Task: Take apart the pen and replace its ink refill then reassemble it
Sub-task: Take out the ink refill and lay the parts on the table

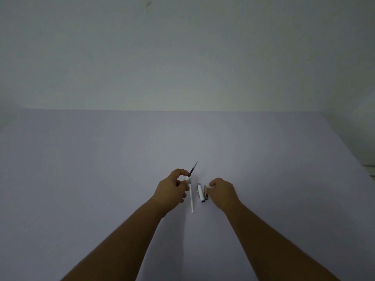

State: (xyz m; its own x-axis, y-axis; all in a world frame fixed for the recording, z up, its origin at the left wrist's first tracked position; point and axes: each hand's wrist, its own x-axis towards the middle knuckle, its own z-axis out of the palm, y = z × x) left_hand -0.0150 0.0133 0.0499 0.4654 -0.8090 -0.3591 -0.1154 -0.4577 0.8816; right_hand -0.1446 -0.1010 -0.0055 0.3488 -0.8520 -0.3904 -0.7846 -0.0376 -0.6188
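Note:
My left hand [172, 188] pinches a short white pen part [186, 177] with a dark ink refill [193, 169] sticking out of it, metal tip pointing up and to the right. Just right of that hand, a thin white refill tube [191, 198] lies lengthwise on the table. A short white pen section with silver ends [200, 193] lies beside the tube. My right hand [222, 191] rests on the table with its fingertips closed on a small silver and white pen piece [206, 192], right next to the short section.
The work surface is a plain pale lilac table [263, 159] that meets a bare pale wall [182, 57] at the back. Its right edge shows at the far right. Both forearms reach in from the bottom of the view.

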